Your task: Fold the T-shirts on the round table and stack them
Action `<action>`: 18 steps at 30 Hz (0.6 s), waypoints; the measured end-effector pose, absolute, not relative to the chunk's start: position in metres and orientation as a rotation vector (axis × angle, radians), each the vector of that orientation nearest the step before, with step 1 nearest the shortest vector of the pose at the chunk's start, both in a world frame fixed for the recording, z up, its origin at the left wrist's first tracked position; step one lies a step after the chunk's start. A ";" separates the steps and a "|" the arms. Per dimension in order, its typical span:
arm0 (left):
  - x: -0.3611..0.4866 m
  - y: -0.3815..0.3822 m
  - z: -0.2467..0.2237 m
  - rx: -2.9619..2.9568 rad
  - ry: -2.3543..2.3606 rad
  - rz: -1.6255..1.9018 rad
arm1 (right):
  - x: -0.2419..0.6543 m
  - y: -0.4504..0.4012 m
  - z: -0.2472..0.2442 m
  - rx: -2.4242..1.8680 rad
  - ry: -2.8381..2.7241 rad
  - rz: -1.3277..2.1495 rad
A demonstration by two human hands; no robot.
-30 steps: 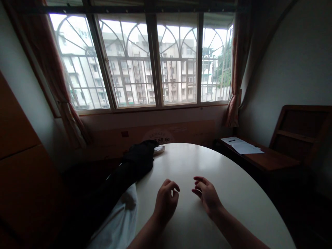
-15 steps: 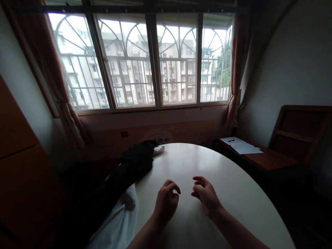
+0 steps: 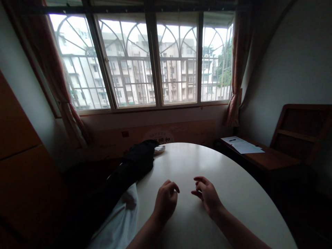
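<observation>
Over the white round table [image 3: 186, 157] are both of my hands, facing each other with a gap between them. My left hand [image 3: 166, 200] has its fingers curled loosely, with space between the index finger and thumb, and nothing shows in it. My right hand [image 3: 206, 193] has its fingers bent and apart, pointing left, and it holds nothing. Black cloth [image 3: 140, 157] lies along the table's left edge, left of my left hand. Beneath and beside it is a pale cloth [image 3: 123, 214].
A wooden chair [image 3: 281, 159] at the right bears white papers [image 3: 242, 145] with a dark pen-like item. A large cardboard box [image 3: 192, 129] stands below the barred window. An orange-brown cabinet [image 3: 28, 180] is at the far left.
The fingers of my right hand have shifted slightly, with the thumb and a finger a little differently placed. My left hand has barely moved.
</observation>
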State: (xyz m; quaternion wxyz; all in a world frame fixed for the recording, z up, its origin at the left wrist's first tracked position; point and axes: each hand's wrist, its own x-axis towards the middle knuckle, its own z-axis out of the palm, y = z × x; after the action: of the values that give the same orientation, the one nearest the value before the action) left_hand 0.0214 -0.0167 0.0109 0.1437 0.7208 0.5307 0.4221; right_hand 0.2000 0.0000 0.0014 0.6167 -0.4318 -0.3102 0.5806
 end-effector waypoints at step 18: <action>0.023 -0.020 0.014 2.113 1.608 1.105 | 0.201 -0.001 0.000 -0.923 -0.613 1.426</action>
State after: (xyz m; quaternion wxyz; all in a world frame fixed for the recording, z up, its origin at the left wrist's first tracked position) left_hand 0.0229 -0.0200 0.0145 0.1326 0.7282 0.5541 0.3809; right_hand 0.2008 -0.0012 -0.0002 0.6193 -0.4015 -0.2663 0.6199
